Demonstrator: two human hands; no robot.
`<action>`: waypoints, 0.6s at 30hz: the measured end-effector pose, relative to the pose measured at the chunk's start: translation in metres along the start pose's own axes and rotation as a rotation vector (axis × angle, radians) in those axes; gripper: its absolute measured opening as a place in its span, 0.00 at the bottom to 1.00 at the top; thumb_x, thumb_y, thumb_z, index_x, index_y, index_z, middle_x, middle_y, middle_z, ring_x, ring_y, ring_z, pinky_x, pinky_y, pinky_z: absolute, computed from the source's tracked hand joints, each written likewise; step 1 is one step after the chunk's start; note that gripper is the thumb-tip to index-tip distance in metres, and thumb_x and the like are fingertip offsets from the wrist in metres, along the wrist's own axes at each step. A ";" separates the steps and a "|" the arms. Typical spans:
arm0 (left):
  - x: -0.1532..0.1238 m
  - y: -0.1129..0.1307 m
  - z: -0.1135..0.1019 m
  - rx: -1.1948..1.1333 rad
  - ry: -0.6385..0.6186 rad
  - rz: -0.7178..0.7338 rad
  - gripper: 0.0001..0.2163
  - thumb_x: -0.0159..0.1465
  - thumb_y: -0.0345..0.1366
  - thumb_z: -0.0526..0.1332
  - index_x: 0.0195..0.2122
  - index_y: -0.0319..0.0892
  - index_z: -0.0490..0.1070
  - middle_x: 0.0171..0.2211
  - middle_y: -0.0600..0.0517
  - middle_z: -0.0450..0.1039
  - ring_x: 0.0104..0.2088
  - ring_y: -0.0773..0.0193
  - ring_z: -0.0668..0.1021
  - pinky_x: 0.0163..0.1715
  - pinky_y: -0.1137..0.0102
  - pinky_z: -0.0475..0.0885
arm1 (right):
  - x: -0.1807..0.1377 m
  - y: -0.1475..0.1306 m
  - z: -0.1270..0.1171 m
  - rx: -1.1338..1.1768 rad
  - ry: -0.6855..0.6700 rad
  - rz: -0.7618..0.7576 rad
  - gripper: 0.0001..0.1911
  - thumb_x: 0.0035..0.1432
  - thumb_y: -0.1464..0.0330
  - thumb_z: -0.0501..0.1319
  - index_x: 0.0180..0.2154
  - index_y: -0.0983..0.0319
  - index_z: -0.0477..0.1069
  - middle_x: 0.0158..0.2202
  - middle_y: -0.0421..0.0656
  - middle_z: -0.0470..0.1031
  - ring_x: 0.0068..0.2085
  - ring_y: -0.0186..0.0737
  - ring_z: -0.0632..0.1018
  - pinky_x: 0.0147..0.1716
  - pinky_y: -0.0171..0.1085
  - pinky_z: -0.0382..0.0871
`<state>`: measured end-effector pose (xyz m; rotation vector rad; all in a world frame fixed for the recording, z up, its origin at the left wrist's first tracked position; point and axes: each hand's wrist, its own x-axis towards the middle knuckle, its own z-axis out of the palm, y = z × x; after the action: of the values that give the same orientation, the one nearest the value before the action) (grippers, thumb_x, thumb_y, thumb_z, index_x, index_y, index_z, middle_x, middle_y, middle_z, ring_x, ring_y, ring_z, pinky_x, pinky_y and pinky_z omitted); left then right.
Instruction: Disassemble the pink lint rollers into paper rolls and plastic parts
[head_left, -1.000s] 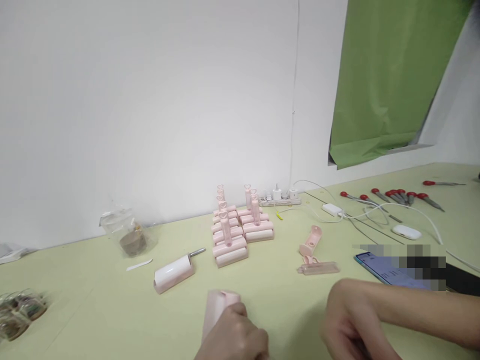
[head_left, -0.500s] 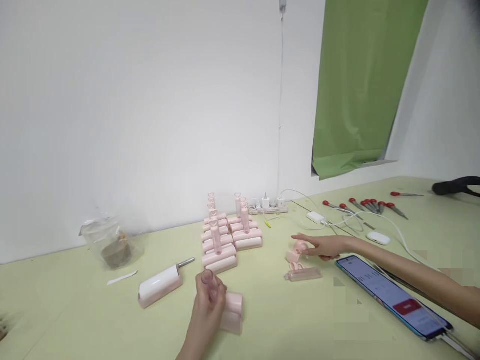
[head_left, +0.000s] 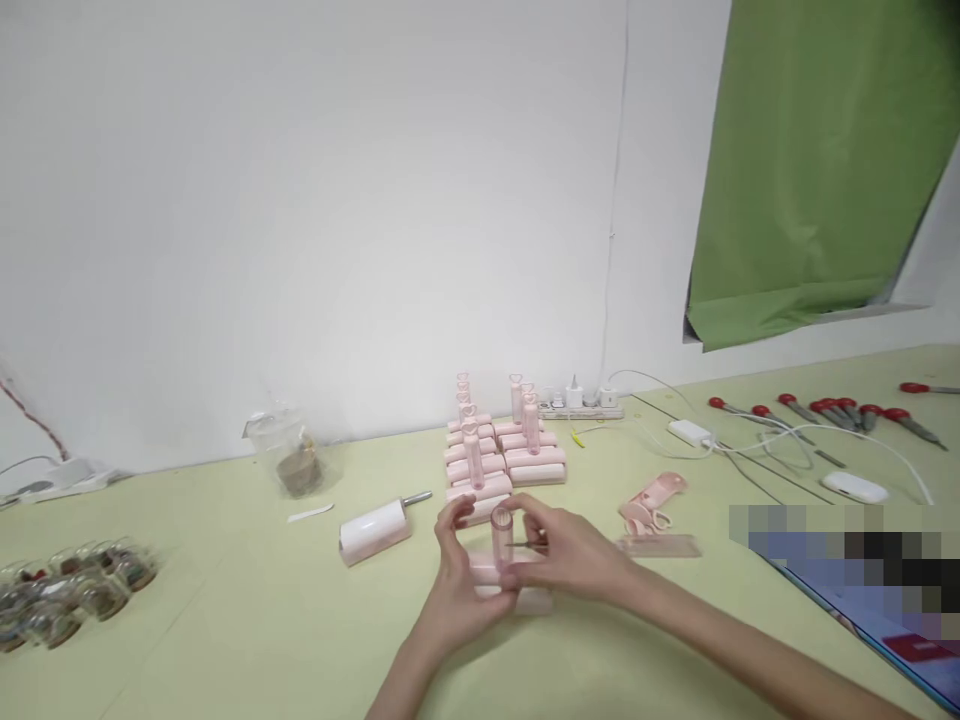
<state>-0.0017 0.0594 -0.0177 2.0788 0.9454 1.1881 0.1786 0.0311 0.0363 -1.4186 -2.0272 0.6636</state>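
Observation:
A pink lint roller lies on the table in front of me, its clear pink tube-shaped handle upright. My left hand curves about its left side, with the thumb at the foot of the handle. From the right, my right hand has thumb and forefinger at the handle. A thin dark piece shows between these fingers, too small to name. Both hands partly hide the roller. Just beyond stand several finished-looking pink rollers with upright handles topped by heart-shaped loops.
To the left lie a white roller with a metal rod, a white strip, a bagged cup and several glass domes. At right are pink parts, a clear pink tube, cables, red-ended tools and a phone.
My right hand has left the loose pink parts and come over to the roller's handle. My left hand has loosened from around the handle to its side. The view has swung left.

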 end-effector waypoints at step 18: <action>0.005 -0.012 -0.027 -0.410 0.185 -0.327 0.26 0.49 0.56 0.56 0.41 0.41 0.59 0.40 0.44 0.65 0.43 0.54 0.69 0.45 0.58 0.62 | -0.018 0.024 -0.031 0.424 0.466 -0.027 0.17 0.50 0.56 0.57 0.35 0.63 0.69 0.38 0.46 0.69 0.30 0.37 0.70 0.25 0.31 0.63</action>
<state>-0.0274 0.0739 -0.0121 1.4524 0.9823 1.2844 0.2210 0.0237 0.0390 -1.1585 -1.4400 0.6339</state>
